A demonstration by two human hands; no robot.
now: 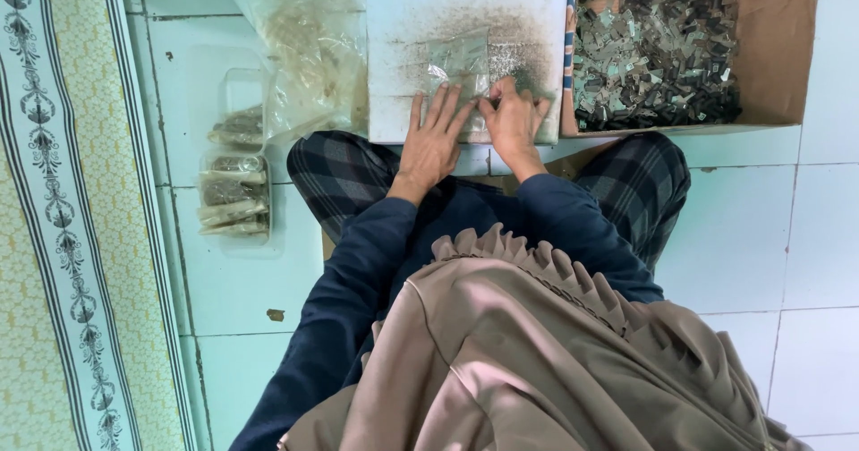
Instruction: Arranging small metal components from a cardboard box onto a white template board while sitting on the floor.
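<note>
On the white board [394, 21], our flat left hand [431, 142] pins a flimsy, slippery clear bag [458, 62]; our right hand [514, 120] pinches its near edge.

Bright, even daylight, soft shadows, faint sheen on the floor tiles [761, 227], sharp focus, edges slightly bowed.

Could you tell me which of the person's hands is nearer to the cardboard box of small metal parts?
Right. The right hand rests beside the cardboard box; the left hand lies farther away.
</note>
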